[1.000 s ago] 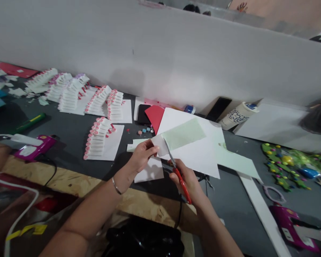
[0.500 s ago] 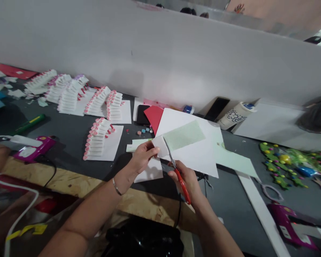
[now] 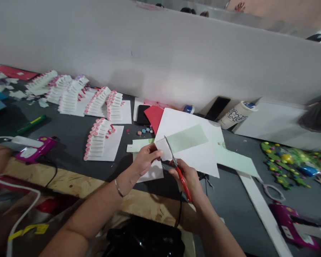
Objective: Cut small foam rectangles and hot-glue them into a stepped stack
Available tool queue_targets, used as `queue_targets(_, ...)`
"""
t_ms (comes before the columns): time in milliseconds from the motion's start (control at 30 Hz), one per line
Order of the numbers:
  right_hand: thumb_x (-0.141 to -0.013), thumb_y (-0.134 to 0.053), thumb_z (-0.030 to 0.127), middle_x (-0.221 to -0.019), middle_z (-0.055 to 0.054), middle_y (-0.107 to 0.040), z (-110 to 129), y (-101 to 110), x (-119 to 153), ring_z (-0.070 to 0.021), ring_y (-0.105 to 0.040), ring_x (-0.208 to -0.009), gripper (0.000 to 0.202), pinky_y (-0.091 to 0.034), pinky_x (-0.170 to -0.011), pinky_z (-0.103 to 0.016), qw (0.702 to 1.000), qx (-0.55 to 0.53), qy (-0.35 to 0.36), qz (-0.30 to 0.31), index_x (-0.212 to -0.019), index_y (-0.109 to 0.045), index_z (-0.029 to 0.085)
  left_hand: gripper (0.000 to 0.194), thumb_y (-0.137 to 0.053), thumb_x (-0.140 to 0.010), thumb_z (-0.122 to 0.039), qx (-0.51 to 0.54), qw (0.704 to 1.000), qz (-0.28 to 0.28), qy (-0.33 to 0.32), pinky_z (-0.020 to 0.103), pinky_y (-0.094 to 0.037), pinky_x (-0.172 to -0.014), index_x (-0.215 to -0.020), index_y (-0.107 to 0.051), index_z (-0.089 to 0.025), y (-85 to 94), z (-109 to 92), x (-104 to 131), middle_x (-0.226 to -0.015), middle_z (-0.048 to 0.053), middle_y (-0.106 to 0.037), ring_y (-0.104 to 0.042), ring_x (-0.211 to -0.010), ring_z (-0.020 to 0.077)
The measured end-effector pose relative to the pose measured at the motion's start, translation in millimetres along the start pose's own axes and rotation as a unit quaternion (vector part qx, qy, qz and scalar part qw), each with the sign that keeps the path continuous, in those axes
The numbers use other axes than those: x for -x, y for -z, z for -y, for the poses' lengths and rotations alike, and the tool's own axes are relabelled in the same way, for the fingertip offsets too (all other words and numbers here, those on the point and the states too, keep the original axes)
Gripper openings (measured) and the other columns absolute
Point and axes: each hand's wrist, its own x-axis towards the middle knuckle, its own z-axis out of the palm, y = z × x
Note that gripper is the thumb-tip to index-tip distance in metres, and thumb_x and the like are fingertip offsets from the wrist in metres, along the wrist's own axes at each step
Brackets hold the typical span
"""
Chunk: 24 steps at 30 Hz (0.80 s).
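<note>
Between the thumb and fingers of my left hand (image 3: 147,159) is a small white piece of paper (image 3: 164,149). My right hand (image 3: 188,176) is closed around the red handles of a pair of scissors (image 3: 182,184). The scissor blades point up and left and lie along the right edge of the white piece. Behind the blades a pale green strip of paper (image 3: 188,137) lies over a large white sheet (image 3: 199,159). Whether the green strip is still joined to the white piece cannot be told.
Rows of small white sticks with pink ends (image 3: 96,141) rest on white cards at left. A green marker (image 3: 30,124), purple devices (image 3: 36,150), a phone (image 3: 218,108), a patterned cup (image 3: 237,115) and green decorations (image 3: 278,164) surround the work. Another person's arm shows at far left.
The left hand and white piece have shifted slightly right. The scissors have moved a little right too, and the green strip has slid right and down a bit.
</note>
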Motion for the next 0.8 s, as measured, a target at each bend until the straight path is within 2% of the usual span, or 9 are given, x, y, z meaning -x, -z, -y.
queue_targets(200,-0.083,-0.050,0.074,-0.060,-0.001,-0.064,-6,1,-4,-0.0154,-0.056,-0.053,0.060,-0.043,-0.052,-0.023,0.999,-0.021,-0.041,0.016,-0.094,-0.069,0.018,0.032,-0.087,-0.057,-0.026,0.071,0.997,-0.027,0.003,0.023,-0.043,-0.062,-0.083,-0.073,-0.012,11.5,3,-11,-0.073,0.002,-0.067,-0.055,-0.063,0.0098)
queue_targets(333,-0.085,-0.056,0.060,-0.070,-0.003,-0.070,-3,14,-2,-0.0197,-0.063,-0.061,0.049,-0.046,-0.059,-0.028,0.992,0.085,-0.061,0.070,-0.111,-0.067,0.020,0.026,-0.084,-0.056,-0.016,0.141,0.984,-0.107,-0.011,0.021,-0.042,-0.056,-0.078,-0.070,-0.015,22.8,-11,-21,-0.070,-0.001,-0.068,-0.057,-0.061,0.0093)
queue_targets(400,-0.083,-0.063,0.050,-0.084,-0.006,-0.073,1,20,3,-0.0227,-0.066,-0.071,0.046,-0.049,-0.066,-0.032,0.983,0.143,-0.057,0.098,-0.119,-0.064,0.022,0.019,-0.080,-0.059,-0.011,0.185,0.969,-0.161,-0.012,0.019,-0.040,-0.051,-0.071,-0.065,-0.016,26.5,-19,-25,-0.066,-0.002,-0.066,-0.055,-0.058,0.0082)
queue_targets(467,-0.078,-0.070,0.037,-0.100,-0.010,-0.073,6,24,11,-0.0268,-0.068,-0.087,0.049,-0.051,-0.077,-0.037,0.974,0.184,-0.028,0.128,-0.124,-0.062,0.022,0.016,-0.076,-0.063,-0.009,0.216,0.955,-0.203,0.000,0.019,-0.038,-0.048,-0.066,-0.062,-0.016,28.6,-26,-27,-0.061,-0.002,-0.063,-0.052,-0.053,0.0071)
queue_targets(567,-0.074,-0.071,0.018,-0.119,-0.012,-0.068,7,29,22,-0.0296,-0.064,-0.109,0.060,-0.050,-0.091,-0.042,0.960,0.196,0.046,0.196,-0.132,-0.059,0.021,0.015,-0.075,-0.066,-0.009,0.230,0.946,-0.227,0.020,0.018,-0.039,-0.046,-0.065,-0.061,-0.015,29.6,-30,-28,-0.059,-0.002,-0.062,-0.052,-0.051,0.0069)
queue_targets(667,-0.079,-0.067,0.017,-0.125,-0.009,-0.068,2,41,23,-0.0274,-0.062,-0.115,0.054,-0.050,-0.097,-0.042,0.948,0.161,0.107,0.253,-0.132,-0.061,0.026,0.018,-0.077,-0.064,-0.008,0.224,0.950,-0.214,0.030,0.018,-0.039,-0.046,-0.064,-0.060,-0.014,28.6,-28,-27,-0.060,-0.002,-0.062,-0.052,-0.052,0.0067)
queue_targets(733,-0.089,-0.060,0.024,-0.120,-0.007,-0.072,-4,52,10,-0.0251,-0.066,-0.109,0.034,-0.053,-0.092,-0.040,0.958,0.150,0.115,0.214,-0.123,-0.067,0.028,0.019,-0.077,-0.062,-0.008,0.213,0.958,-0.191,0.031,0.019,-0.039,-0.047,-0.063,-0.060,-0.015,27.6,-24,-26,-0.059,-0.003,-0.062,-0.052,-0.052,0.0065)
queue_targets(767,-0.093,-0.055,0.027,-0.114,-0.007,-0.074,-9,56,0,-0.0244,-0.068,-0.103,0.028,-0.054,-0.088,-0.040,0.969,0.158,0.105,0.158,-0.118,-0.069,0.028,0.020,-0.078,-0.061,-0.007,0.204,0.962,-0.178,0.032,0.019,-0.040,-0.047,-0.063,-0.060,-0.015,27.2,-22,-25,-0.060,-0.003,-0.062,-0.053,-0.053,0.0069)
queue_targets(800,-0.095,-0.052,0.028,-0.117,-0.008,-0.073,-15,59,-14,-0.0259,-0.066,-0.107,0.029,-0.053,-0.090,-0.042,0.973,0.176,0.102,0.106,-0.120,-0.068,0.027,0.020,-0.078,-0.060,-0.008,0.193,0.967,-0.163,0.035,0.019,-0.040,-0.048,-0.064,-0.060,-0.015,27.0,-20,-25,-0.061,-0.003,-0.063,-0.055,-0.055,0.0076)
